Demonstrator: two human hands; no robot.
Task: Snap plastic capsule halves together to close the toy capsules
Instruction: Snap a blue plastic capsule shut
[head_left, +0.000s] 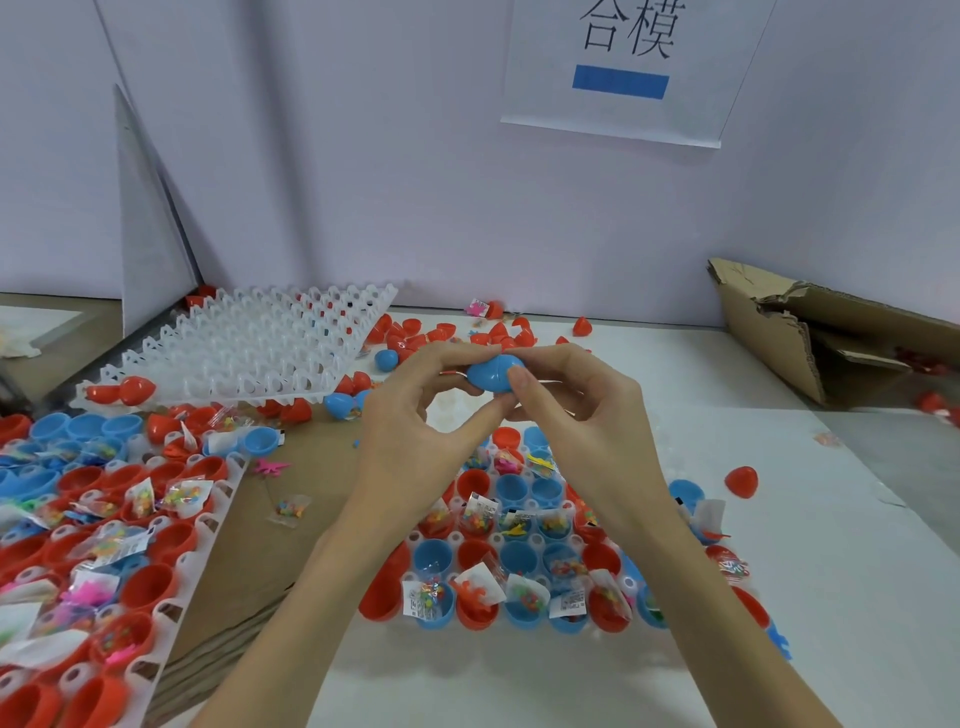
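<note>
Fingers (519, 379) hide much of the blue capsule (491, 373); the left tray (171, 613) is cropped.

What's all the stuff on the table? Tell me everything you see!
blue capsule: one, blue, held up between both hands
front tray: one, white, under the hands, holding many red and blue halves with toy packets
left tray: one, white, left edge, many red and blue halves
empty tray: one, white, tilted at the back left
loose halves: many, mostly red, by the wall
cardboard box: one, brown, right
paper sign: one, white, on the wall
left hand: grips the capsule
right hand: grips the capsule
</note>
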